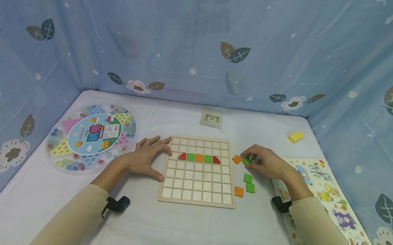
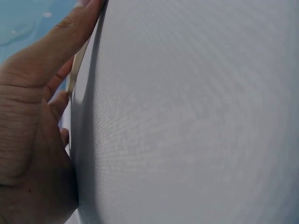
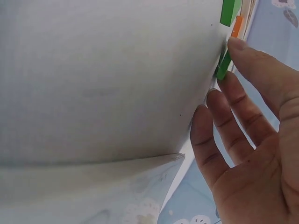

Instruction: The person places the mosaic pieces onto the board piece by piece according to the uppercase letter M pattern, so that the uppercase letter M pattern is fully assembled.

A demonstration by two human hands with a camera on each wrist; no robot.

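Blue cloth (image 1: 174,37) backs a white worktop (image 1: 136,222); positions are referenced to the board (image 1: 198,175). Left hand (image 1: 145,158): grip spread along the board's left edge. Right hand (image 1: 268,163): grip pinching a green tile (image 1: 246,161), right of the board. Possible faults: the tile slipping, being thin and held at the fingertips; the orange tile (image 1: 237,159), between it and the board, being knocked by those fingers. Right wrist view shows the pinched tile edge-on; only head view shows the board's coloured row (image 1: 199,158).
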